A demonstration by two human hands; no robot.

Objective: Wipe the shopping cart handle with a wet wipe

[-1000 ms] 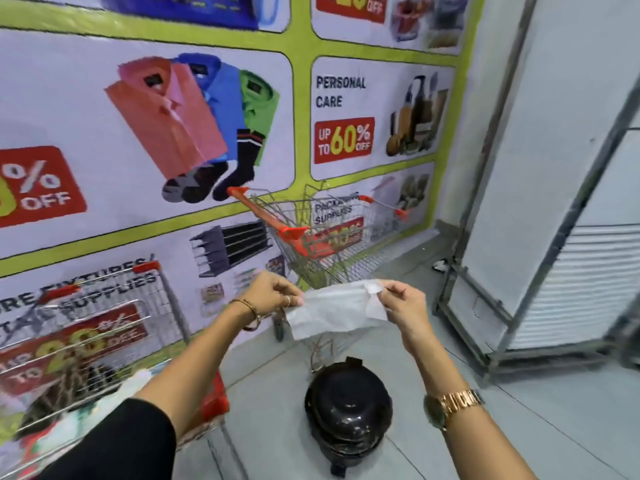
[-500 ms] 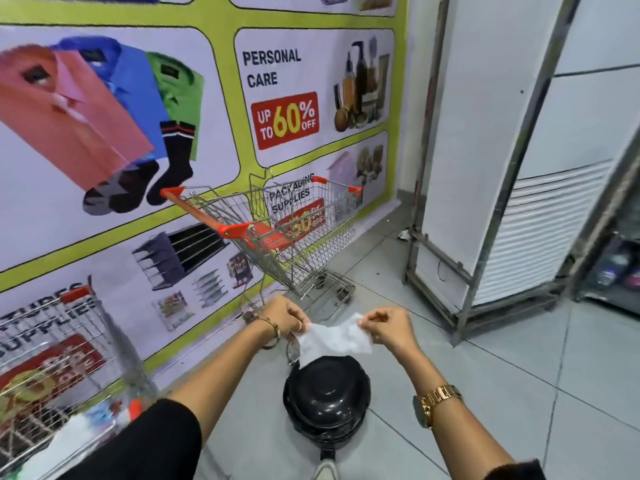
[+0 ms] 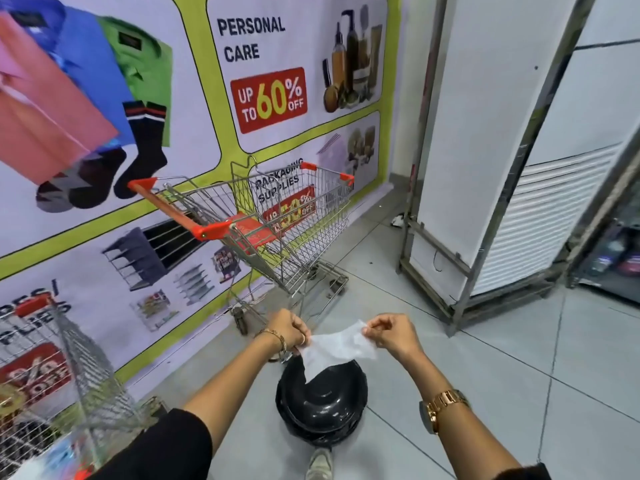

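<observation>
From the head camera I see my left hand (image 3: 289, 329) and right hand (image 3: 389, 332) each pinching one end of the wet wipe (image 3: 334, 348), stretched between them above a black bin (image 3: 322, 400) on the floor. The cart (image 3: 277, 220) stands ahead by the poster wall, its orange handle (image 3: 169, 207) well apart from the wipe.

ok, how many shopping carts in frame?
2. One shopping cart with an orange handle stands ahead by the poster wall; a second cart is cropped at the lower-left edge. More may sit out of frame.
</observation>
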